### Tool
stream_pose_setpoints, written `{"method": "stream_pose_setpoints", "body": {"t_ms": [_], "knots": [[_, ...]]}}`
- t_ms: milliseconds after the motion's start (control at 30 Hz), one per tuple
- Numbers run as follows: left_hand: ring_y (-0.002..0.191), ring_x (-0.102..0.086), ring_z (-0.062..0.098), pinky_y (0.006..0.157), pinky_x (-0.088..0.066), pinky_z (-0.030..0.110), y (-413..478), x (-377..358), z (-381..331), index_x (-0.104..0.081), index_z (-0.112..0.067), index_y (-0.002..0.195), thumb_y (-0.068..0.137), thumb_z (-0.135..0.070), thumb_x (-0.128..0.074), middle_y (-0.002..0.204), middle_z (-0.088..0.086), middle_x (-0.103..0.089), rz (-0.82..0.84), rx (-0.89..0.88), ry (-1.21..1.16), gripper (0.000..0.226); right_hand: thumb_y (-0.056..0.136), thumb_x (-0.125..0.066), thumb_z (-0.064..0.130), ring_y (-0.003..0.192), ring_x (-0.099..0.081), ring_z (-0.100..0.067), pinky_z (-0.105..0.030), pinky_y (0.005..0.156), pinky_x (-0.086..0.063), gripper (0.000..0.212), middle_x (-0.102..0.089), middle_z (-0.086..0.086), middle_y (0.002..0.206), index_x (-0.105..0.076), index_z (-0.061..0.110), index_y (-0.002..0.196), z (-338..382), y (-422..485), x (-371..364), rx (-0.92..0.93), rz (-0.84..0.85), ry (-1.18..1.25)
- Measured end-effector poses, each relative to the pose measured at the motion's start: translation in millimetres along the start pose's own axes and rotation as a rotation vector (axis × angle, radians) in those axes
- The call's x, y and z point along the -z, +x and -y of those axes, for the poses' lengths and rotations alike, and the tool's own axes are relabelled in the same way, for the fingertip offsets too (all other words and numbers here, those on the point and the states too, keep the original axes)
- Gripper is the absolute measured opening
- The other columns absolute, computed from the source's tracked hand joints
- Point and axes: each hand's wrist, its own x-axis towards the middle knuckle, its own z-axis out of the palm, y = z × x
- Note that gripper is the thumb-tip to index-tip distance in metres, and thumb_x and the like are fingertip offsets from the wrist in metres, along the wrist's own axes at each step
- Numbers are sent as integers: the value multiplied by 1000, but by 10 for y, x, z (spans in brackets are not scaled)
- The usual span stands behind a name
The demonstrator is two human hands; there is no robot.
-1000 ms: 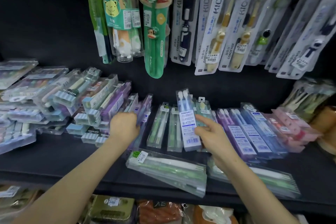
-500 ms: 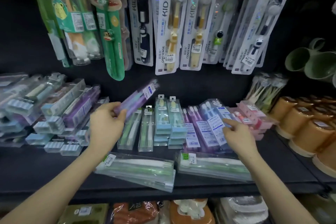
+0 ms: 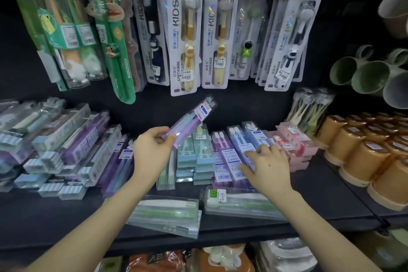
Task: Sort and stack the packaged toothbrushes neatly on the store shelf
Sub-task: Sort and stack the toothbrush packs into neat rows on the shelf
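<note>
- Since half a sec ago, our left hand (image 3: pixel 152 150) has carried the slim lilac-and-teal toothbrush pack in clear plastic (image 3: pixel 191 122) up and to the right. It now hangs in the air, tilted, far end up-right, above the light-blue boxed stacks (image 3: pixel 198 161) and off the black store shelf (image 3: pixel 66 216) altogether.
- A sec ago that pack was down in the jumbled pile of purple and clear packs (image 3: pixel 72 146) on the left, w/ our fingers closing on it. So the pick is done & we're mid-transfer.
- Left hand: clenched round the pack's lower end, thumb on the near face, fingers behind.
- Right hand (image 3: pixel 267 168): half a sec ago it pinched a blue pack by its label. Now it's released, fingers spread & lying flat across the row of purple and blue labelled packs (image 3: pixel 227 161), grasping nothing.
- What that means, as we judge it: right hand is steadying/squaring the row while the left brings a matching pack over, prob. for the purple stack just beside the light-blue ones.
- Placement not yet done, and the left pile looks untidy, so plenty left to sort.
- Look of the pack: long, narrow, flat, see-through sleeve w/ a lilac body, a teal strip, and a small blue-and-white label near the top end. Brush heads are too blurred to count.
- Handling guess: light, stiff, slick plastic. Should slide onto a stack easily, but may skid off if set askew.
</note>
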Motion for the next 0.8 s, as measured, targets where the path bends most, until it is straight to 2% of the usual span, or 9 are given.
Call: {"method": "stream_pose_setpoints", "body": {"t_ms": [67, 133, 200, 300, 433, 500, 600, 700, 800], "knots": [[76, -70, 20, 83, -56, 39, 4, -26, 0, -66, -5, 111, 87, -14, -67, 79, -1, -67, 28, 43, -74, 26, 63, -87, 22, 61, -58, -34, -40, 63, -47, 23, -61, -13, 69, -75, 8, 76, -13, 33, -25, -8, 6, -10], [74, -71, 21, 84, -56, 44, 0, -41, 7, -67, -6, 109, 87, -13, -67, 78, 0, -68, 43, 77, -122, 24, 65, -83, 14, 60, -59, -34, -39, 64, -47, 16, -61, -16, 69, -75, 5, 76, -16, 85, -44, -32, 8, -16], [74, -71, 22, 82, -57, 41, -4, -56, 24, -67, -6, 109, 87, -13, -68, 82, 1, -68, 48, 105, -167, 24, 71, -76, 11, 65, -60, -35, -39, 68, -46, 13, -62, -19, 74, -74, 2, 80, -14, 149, -72, -43, 16, -15], [70, -71, 19, 72, -59, 29, -19, -75, 30, -66, -4, 110, 87, -13, -68, 87, 4, -67, 52, 141, -220, 25, 85, -63, 19, 85, -59, -35, -39, 79, -44, 22, -63, -21, 93, -71, 1, 95, -19, 229, -94, -67, 81, -69], [70, -70, 18, 63, -57, 20, -74, -93, -22, -64, 0, 106, 88, -6, -66, 93, 14, -66, 122, 246, -421, 19, 89, -62, 24, 87, -57, -35, -39, 80, -41, 25, -65, -18, 92, -72, 3, 97, 69, 233, -9, -137, 3, 45], [79, -70, 24, 63, -58, 22, -130, -122, -57, -64, 3, 106, 87, -2, -65, 99, 17, -66, 190, 307, -508, 19, 94, -57, 32, 86, -60, -24, -32, 73, -43, 31, -67, -5, 89, -69, 8, 109, 192, 212, 93, -231, -16, 399], [82, -71, 28, 64, -60, 27, -243, -233, -115, -64, 6, 99, 85, 4, -62, 101, 19, -68, 294, 459, -680, 14, 93, -57, 39, 86, -62, -3, -12, 69, -46, 47, -65, 13, 92, -54, 15, 133, 387, 215, 234, -431, 222, 1175], [76, -72, 26, 59, -60, 29, -332, -352, -160, -60, 8, 96, 85, 5, -59, 88, 19, -71, 412, 729, -937, 12, 99, -51, 27, 99, -69, -15, -18, 76, -54, 30, -73, -1, 106, -60, 16, 125, 442, 200, 230, -413, 350, 1659], [76, -72, 28, 56, -58, 29, -387, -416, -166, -62, 8, 98, 77, 2, -62, 87, 20, -72, 540, 853, -992, 22, 96, -52, 19, 97, -70, -22, -24, 75, -56, 28, -72, -9, 108, -60, 11, 122, 462, 171, 219, -462, 320, 1913]]}}
